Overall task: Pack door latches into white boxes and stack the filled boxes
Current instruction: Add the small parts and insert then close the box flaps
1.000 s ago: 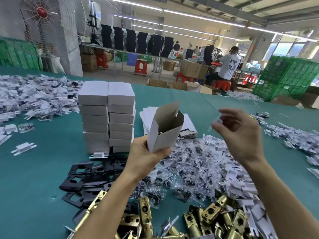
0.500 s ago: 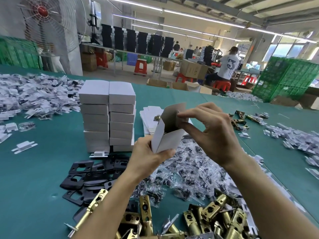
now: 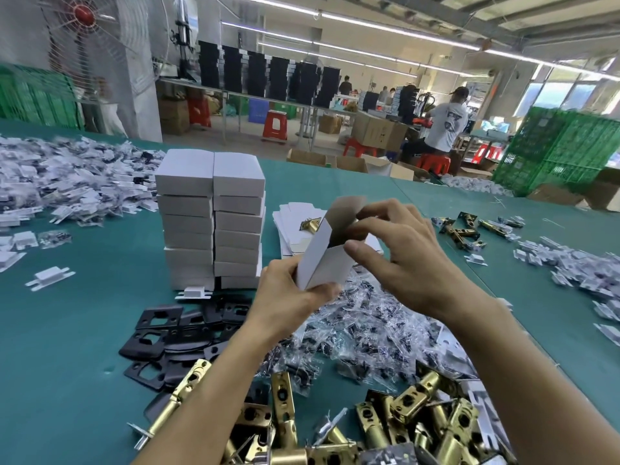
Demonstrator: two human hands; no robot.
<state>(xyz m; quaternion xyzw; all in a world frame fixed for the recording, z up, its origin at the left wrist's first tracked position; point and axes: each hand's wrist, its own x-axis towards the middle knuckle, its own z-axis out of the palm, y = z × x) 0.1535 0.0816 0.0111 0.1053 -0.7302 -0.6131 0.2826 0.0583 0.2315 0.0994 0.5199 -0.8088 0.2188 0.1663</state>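
My left hand (image 3: 288, 297) grips the lower end of a small white box (image 3: 322, 263), tilted with its open top away from me. My right hand (image 3: 399, 256) is at the box's open end, fingertips curled on the top flap (image 3: 345, 209) and thumb against the box's side. Two stacks of filled white boxes (image 3: 211, 223) stand side by side just left of my hands. Brass door latches (image 3: 396, 417) lie heaped at the near edge. A pile of flat unfolded boxes (image 3: 292, 223) sits behind the held box, with one brass latch (image 3: 310, 224) on it.
Black strike plates (image 3: 167, 337) lie left of my forearm on the green table (image 3: 67, 347). Bagged screws (image 3: 362, 330) spread under my hands. White plastic parts are heaped far left (image 3: 57, 186) and right (image 3: 577, 273). More latches (image 3: 469, 229) lie far right. A person in a white shirt (image 3: 446, 125) sits beyond the table.
My right hand came from the raised position on the right down to the box's open end and now works the top flap. The left hand keeps holding the box in place.
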